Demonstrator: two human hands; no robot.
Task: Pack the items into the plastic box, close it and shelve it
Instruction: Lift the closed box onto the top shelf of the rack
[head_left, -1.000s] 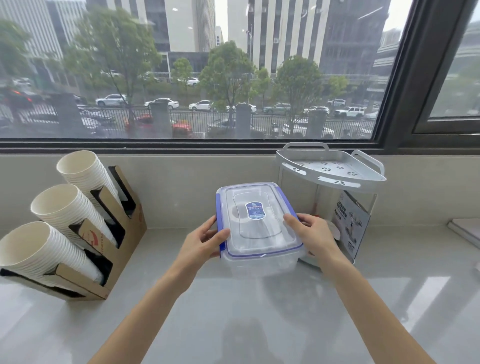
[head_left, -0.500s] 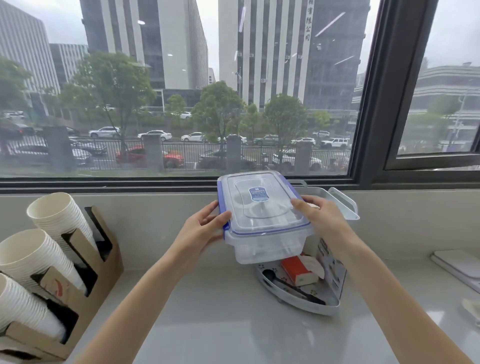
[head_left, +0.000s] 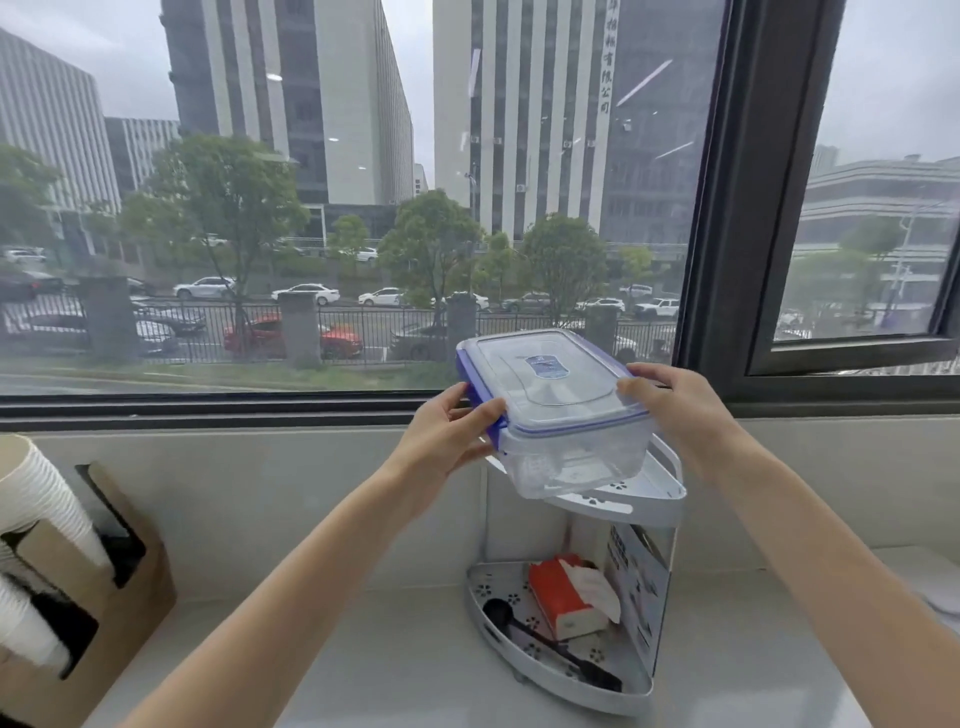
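I hold a clear plastic box (head_left: 566, 431) with a blue-trimmed lid shut on it, tilted, just above the top tier (head_left: 649, 493) of a white two-tier corner shelf. My left hand (head_left: 452, 436) grips its left end by the blue clip. My right hand (head_left: 670, 410) grips its right end. What is inside the box is hard to make out through the walls.
The shelf's bottom tier (head_left: 519, 660) holds a red tissue pack (head_left: 563, 597) and a black spoon (head_left: 550, 649). A cardboard holder (head_left: 104, 597) with stacks of paper cups (head_left: 36, 509) stands at the left on the pale counter (head_left: 389, 649). A window runs behind.
Both hands have raised the box from counter height and moved it right, over the shelf's top tier. The view has tilted up with it.
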